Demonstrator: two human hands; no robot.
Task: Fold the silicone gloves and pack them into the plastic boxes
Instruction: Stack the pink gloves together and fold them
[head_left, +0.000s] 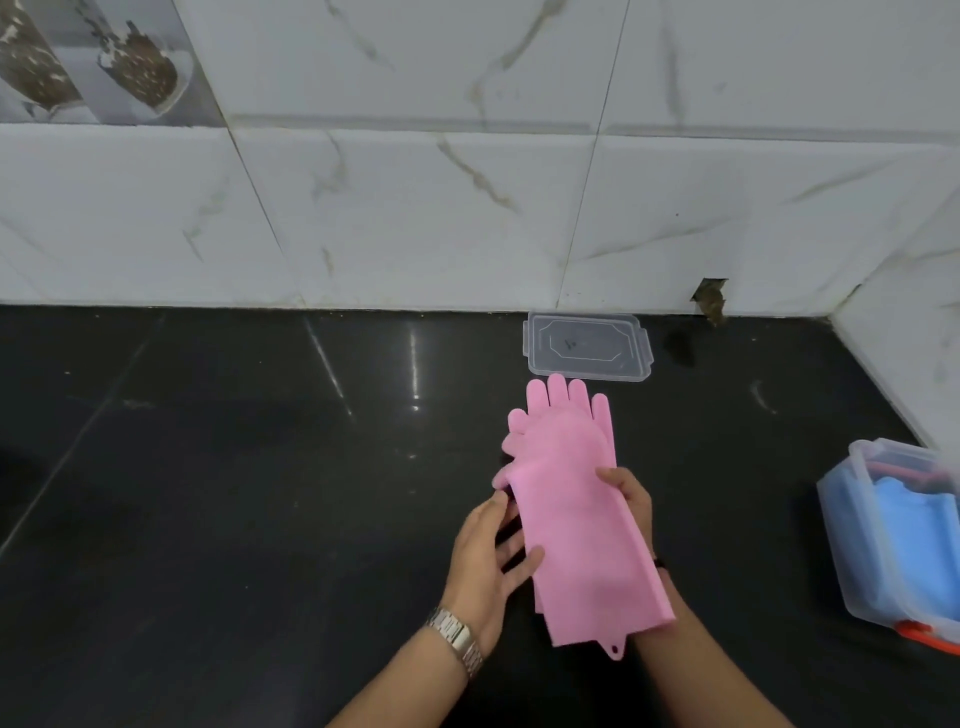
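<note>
Head view: your left hand, fingers spread, supports the stacked pink silicone gloves above the black counter, while your right hand pinches their edge. Align both cuffs before folding toward the clear plastic lid.

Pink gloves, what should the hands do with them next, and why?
Probably fold the pink gloves in half, bringing the cuff end up toward the fingers. They are stacked and stretched out long, the right hand gripping one edge and the left hand flat against the other side. At full length they look too long for a box like the one at the right.
</note>
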